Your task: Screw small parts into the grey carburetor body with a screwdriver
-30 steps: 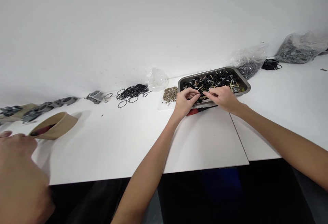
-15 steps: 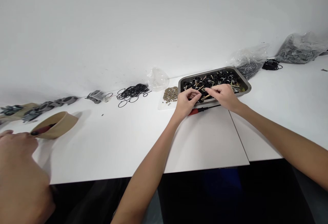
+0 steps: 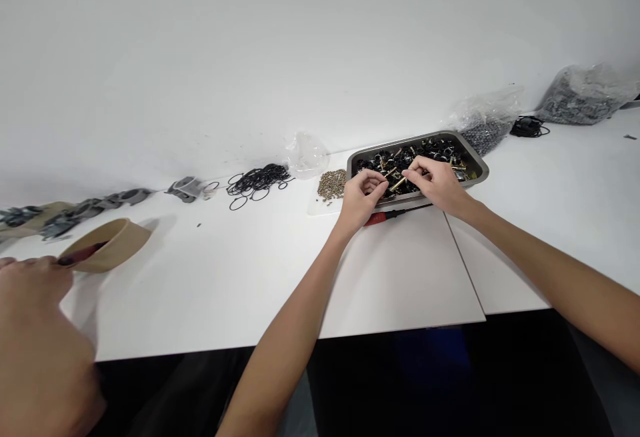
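Observation:
Both hands are over the front of a grey metal tray (image 3: 475,180) filled with small black and brass-coloured parts. My right hand (image 3: 436,185) pinches a long brass-coloured screw (image 3: 399,184), which points left toward the other hand. Close by, my left hand (image 3: 363,196) has its thumb and fingers drawn together. Whatever it holds, if anything, is too small to make out. A screwdriver with a red handle (image 3: 376,218) lies along the tray's near side, partly behind my left hand.
Small brass-coloured pieces (image 3: 331,185) lie left of the tray, past them black rubber rings (image 3: 263,178) and grey clamp-like parts (image 3: 186,188). Bags of parts (image 3: 583,94) stand at right. At far left, a co-worker's hand (image 3: 35,290) is beside a tan bowl (image 3: 123,244).
My right hand has shifted slightly, and more of the brass-coloured screw shows between the hands. My left hand has hardly moved.

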`<state>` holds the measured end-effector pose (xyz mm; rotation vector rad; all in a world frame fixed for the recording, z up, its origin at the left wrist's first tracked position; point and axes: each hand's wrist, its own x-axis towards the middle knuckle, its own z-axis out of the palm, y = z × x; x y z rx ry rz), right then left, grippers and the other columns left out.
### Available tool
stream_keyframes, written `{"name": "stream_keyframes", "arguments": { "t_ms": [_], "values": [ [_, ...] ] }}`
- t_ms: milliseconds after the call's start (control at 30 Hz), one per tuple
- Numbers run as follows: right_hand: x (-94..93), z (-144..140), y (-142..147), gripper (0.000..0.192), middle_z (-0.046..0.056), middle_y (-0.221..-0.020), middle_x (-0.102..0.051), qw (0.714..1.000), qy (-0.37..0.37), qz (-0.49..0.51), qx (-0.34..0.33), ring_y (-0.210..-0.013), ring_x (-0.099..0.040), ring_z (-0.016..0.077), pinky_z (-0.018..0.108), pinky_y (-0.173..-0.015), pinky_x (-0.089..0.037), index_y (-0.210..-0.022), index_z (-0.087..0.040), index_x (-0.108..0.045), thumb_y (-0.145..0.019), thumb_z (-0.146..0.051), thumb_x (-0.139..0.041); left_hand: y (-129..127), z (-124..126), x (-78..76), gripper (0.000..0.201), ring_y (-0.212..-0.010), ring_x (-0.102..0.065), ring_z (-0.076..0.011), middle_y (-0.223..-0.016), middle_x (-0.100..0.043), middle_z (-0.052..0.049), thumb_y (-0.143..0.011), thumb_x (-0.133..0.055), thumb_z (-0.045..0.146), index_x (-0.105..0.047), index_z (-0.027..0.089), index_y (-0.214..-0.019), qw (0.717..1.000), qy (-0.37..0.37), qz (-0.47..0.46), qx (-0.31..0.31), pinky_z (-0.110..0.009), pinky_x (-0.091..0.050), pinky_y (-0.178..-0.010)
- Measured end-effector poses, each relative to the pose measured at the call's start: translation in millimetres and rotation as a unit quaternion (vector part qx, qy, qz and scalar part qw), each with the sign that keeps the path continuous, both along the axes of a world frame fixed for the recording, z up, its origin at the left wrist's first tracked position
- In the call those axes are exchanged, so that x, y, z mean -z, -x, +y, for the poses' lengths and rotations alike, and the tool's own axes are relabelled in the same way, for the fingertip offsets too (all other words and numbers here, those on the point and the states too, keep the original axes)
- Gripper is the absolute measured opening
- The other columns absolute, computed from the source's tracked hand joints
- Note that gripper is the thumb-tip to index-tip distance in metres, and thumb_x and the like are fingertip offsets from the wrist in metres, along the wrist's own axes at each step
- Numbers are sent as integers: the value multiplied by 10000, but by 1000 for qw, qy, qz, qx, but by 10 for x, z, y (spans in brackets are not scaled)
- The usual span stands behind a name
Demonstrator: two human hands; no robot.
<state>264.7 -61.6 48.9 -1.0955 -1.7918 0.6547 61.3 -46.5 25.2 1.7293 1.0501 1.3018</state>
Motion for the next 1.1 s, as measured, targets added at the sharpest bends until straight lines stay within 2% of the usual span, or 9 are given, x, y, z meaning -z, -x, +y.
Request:
{"name": "stream_keyframes", "arguments": {
  "t_ms": [133, 333, 700, 900, 1100],
  "values": [
    [30, 12, -7, 166, -45, -674, -466, 1000, -14, 10, -12, -505, -358, 81, 288, -560, -281, -820, -202, -532, -951, -295, -575, -5, -1, 1, 50, -682, -599, -115, -764, -670, -5, -822, -728, 193, -680, 190, -836, 1000, -2, -2, -3, -261, -515, -666],
    [62, 22, -12, 150, -50, -670, -458, 999, -38, -2, -18, -483, -360, 81, 287, -553, -288, -853, -207, -522, -972, -296, -539, -4, 7, 12, 50, -682, -603, -113, -764, -669, -6, -833, -727, 181, -678, 186, -842, 1000, -6, 4, -5, -260, -519, -668],
    [128, 62, -18, 103, -32, -674, -496, 994, -87, -55, -27, -585, -414, 122, 287, -634, -335, -899, -212, -525, -984, -270, -513, 5, 23, 36, 60, -697, -609, -114, -789, -678, -10, -839, -734, 204, -676, 187, -840, 1000, -16, 11, -1, -267, -527, -686],
    [139, 55, -28, 74, -37, -680, -476, 990, -96, -101, -31, -561, -377, 124, 278, -621, -334, -992, -221, -550, -1001, -253, -484, 3, 12, 26, 73, -692, -609, -118, -773, -663, -5, -841, -742, 212, -672, 190, -846, 1000, -10, 12, 0, -271, -523, -679],
    [145, 35, -29, 109, -11, -732, -557, 986, -110, -121, -13, -592, -421, 130, 274, -630, -339, -1006, -216, -576, -1016, -276, -485, -1, 8, 20, 70, -684, -599, -111, -762, -659, -2, -830, -745, 188, -676, 189, -833, 1000, -7, 6, -4, -264, -514, -674]
  ]
}}
